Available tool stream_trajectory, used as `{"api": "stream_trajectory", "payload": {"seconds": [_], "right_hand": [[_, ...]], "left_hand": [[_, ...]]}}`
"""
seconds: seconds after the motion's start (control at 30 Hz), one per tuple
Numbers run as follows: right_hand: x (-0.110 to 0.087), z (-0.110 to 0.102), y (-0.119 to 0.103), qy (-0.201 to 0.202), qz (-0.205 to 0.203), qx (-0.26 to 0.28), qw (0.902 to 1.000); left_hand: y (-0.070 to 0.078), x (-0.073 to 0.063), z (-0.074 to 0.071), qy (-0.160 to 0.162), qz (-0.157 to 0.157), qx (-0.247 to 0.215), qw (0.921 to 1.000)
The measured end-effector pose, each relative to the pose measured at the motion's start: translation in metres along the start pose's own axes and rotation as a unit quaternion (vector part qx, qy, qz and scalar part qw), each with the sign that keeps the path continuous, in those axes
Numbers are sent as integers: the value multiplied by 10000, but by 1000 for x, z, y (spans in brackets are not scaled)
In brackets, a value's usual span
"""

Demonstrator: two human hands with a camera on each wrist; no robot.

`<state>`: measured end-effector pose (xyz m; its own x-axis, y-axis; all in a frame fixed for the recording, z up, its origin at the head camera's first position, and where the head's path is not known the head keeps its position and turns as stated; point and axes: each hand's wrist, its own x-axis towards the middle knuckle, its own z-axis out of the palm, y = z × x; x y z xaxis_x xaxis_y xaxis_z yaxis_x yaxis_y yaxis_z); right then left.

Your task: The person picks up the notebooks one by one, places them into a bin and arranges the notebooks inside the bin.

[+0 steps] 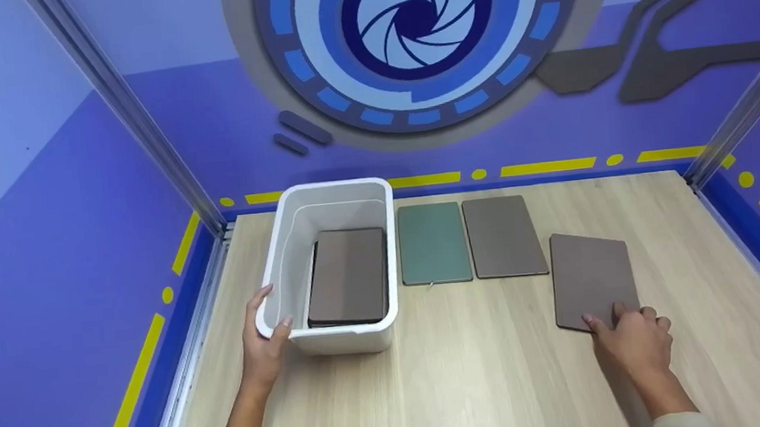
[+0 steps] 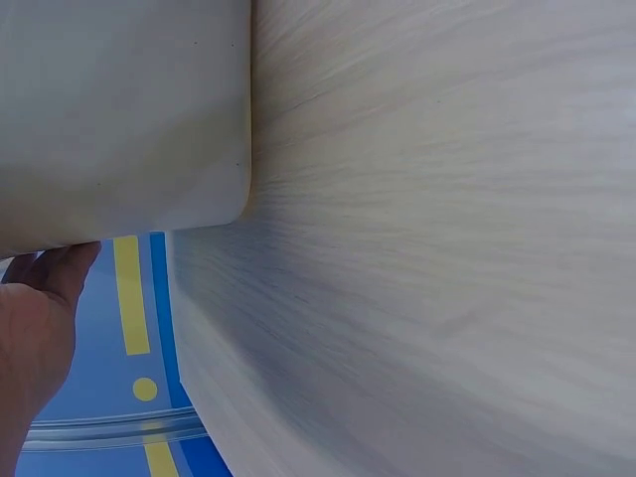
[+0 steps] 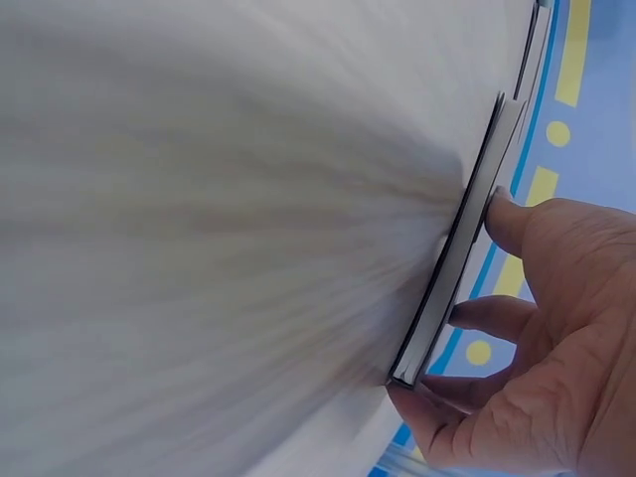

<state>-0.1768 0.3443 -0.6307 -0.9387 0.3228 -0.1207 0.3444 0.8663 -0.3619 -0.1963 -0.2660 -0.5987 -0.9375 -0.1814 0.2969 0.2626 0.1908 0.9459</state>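
Note:
A white plastic bin (image 1: 353, 339) stands on the table at the left, with several brown notebooks (image 1: 347, 271) stacked inside. My left hand (image 1: 264, 344) grips the bin's near left corner, thumb over the rim; in the left wrist view its fingers (image 2: 75, 263) lie against the bin's wall. On the right, a brown hardcover notebook (image 1: 592, 277) lies slightly turned. My right hand (image 1: 639, 342) holds that notebook at its near right corner, thumb at the near edge and index finger on the cover. White page edges (image 3: 447, 268) show between its covers in the right wrist view.
A green notebook (image 1: 433, 243) lies close beside the bin, with another brown notebook (image 1: 504, 237) to its right. Blue panels with yellow markings (image 1: 548, 167) wall the wooden table (image 1: 490, 369) at the back and sides. A metal rail (image 1: 190, 367) runs along the left edge.

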Motion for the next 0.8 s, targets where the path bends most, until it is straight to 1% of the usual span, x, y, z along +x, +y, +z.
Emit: {"api": "stream_trajectory", "payload": {"seconds": [0.1,0.3,0.47,0.6,0.67,0.8], "right_hand": [[2,-2,0,-50,42,57,10000],[10,-9,2,-290,109,229,9993],[23,-19,3,-677,141,527,9962],[31,-25,3,-997,331,754,9916],[33,-26,3,-1062,414,866,9897],[34,-24,6,-1086,398,1017,9881]], "left_hand": [[0,1,0,-6,1,-7,10000],[0,1,-1,43,-10,-9,10000],[0,2,-1,94,73,-27,9999],[-1,1,0,95,103,-6,9999],[-2,1,0,94,112,-15,9999],[-3,0,0,101,79,-74,9999]]}}
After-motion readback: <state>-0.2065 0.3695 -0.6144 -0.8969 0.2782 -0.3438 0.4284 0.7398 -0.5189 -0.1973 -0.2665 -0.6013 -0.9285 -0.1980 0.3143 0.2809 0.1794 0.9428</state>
